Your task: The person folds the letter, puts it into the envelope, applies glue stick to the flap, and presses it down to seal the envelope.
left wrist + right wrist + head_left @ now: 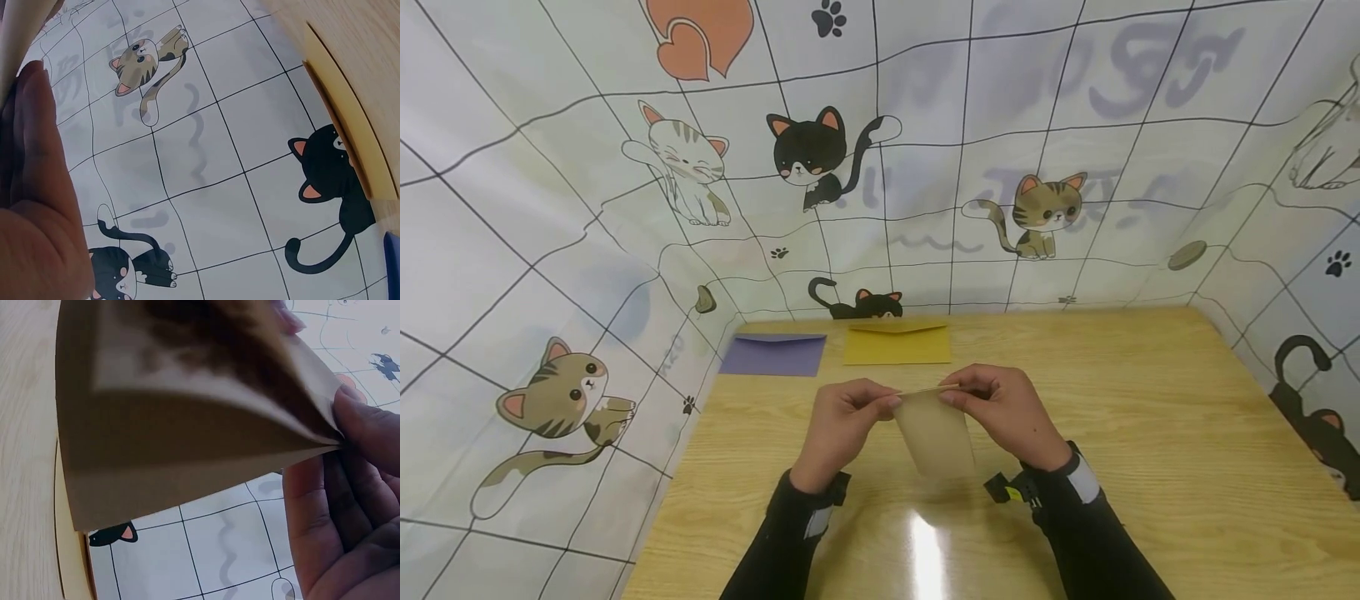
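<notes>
Both hands hold a brown folded paper (936, 442) by its top edge, and the rest of it hangs down over the table. The left hand (850, 421) pinches the left corner between thumb and fingers. At the right corner, the right hand (1015, 412) does the same. From the right wrist, the paper (137, 440) shows layers parted from each other, with a blurred dark brown pattern on an inner face; the right thumb (369, 428) presses where the layers meet. In the left wrist view only a strip of the paper (17, 37) shows above the left hand (40, 219).
A purple envelope (775, 357) and a yellow envelope (895, 347) lie side by side at the back of the wooden table (1150, 417), flaps at the far edge. Behind and at both sides hangs a white cloth (925, 183) printed with cats and grid lines.
</notes>
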Demonstrator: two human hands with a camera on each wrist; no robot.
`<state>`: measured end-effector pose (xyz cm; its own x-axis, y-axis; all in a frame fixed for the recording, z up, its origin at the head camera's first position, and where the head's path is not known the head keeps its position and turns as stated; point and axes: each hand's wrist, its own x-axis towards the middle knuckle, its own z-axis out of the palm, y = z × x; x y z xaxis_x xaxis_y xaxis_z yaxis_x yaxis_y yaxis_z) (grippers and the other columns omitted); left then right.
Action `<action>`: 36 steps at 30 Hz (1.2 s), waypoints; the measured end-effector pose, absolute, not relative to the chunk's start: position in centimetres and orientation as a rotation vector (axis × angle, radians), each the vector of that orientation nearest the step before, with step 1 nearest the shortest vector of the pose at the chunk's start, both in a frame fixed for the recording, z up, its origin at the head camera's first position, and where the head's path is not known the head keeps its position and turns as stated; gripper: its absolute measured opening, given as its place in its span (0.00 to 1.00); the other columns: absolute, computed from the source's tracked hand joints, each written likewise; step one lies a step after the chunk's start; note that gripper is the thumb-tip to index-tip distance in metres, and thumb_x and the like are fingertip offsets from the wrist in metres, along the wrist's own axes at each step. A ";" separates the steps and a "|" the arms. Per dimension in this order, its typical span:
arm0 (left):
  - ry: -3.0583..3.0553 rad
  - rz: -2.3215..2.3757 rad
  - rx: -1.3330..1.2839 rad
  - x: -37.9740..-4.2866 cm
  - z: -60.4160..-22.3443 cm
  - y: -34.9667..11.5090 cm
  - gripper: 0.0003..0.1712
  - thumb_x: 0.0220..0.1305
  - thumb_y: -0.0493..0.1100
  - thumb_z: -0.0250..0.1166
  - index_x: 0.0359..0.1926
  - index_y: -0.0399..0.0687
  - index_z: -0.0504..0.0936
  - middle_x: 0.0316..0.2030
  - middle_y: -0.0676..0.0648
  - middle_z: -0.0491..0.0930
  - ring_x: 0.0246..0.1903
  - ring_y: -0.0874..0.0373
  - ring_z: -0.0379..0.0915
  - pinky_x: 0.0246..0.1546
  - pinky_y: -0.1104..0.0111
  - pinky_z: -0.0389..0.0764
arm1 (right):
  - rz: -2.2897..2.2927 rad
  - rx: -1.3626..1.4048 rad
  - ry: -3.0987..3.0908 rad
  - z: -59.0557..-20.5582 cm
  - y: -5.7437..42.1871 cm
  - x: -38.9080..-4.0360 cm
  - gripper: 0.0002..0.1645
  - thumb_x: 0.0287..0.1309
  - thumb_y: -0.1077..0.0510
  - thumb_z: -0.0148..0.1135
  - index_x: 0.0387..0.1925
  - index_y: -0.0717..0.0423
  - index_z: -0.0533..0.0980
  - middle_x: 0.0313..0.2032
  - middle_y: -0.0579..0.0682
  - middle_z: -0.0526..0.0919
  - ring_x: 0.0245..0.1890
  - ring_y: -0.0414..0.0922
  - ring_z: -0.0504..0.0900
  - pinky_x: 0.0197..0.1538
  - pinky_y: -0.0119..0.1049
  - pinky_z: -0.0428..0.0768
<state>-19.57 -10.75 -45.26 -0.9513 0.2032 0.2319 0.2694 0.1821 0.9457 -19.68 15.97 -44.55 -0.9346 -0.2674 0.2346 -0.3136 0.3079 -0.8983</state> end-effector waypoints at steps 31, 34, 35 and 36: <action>-2.352 -1.874 -0.518 -19.6 -45.3 -10.7 0.04 0.71 0.35 0.79 0.42 0.38 0.97 0.38 0.35 0.95 0.35 0.66 0.92 0.43 0.66 0.95 | 1.569 0.714 -2.531 -44.6 17.2 -20.0 0.09 0.80 0.60 0.70 0.49 0.53 0.94 0.38 0.46 0.95 0.38 0.34 0.90 0.43 0.34 0.89; -2.324 -1.904 -0.516 -19.6 -45.5 -10.6 0.04 0.72 0.34 0.78 0.43 0.37 0.97 0.39 0.34 0.95 0.35 0.66 0.92 0.44 0.64 0.96 | 1.548 0.734 -2.482 -44.7 17.1 -20.0 0.09 0.79 0.61 0.70 0.48 0.53 0.94 0.35 0.45 0.94 0.36 0.34 0.90 0.42 0.34 0.90; -2.314 -1.916 -0.515 -19.6 -45.6 -10.5 0.05 0.73 0.34 0.77 0.44 0.36 0.96 0.40 0.33 0.95 0.36 0.67 0.92 0.45 0.64 0.96 | 1.537 0.744 -2.459 -44.8 17.1 -19.9 0.09 0.79 0.62 0.70 0.47 0.53 0.94 0.34 0.45 0.94 0.35 0.34 0.90 0.41 0.34 0.90; -2.307 -1.927 -0.516 -19.7 -45.6 -10.5 0.06 0.74 0.34 0.76 0.46 0.35 0.96 0.41 0.32 0.95 0.37 0.67 0.92 0.46 0.64 0.96 | 1.523 0.755 -2.435 -44.8 17.0 -19.9 0.09 0.79 0.63 0.69 0.47 0.54 0.94 0.34 0.45 0.94 0.35 0.34 0.90 0.41 0.34 0.90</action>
<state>-19.66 -10.46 -45.65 -0.9387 0.1976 0.2823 0.3130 0.1461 0.9385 -19.91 17.02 -44.85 -0.8567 -0.3262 0.3996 -0.5020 0.3494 -0.7911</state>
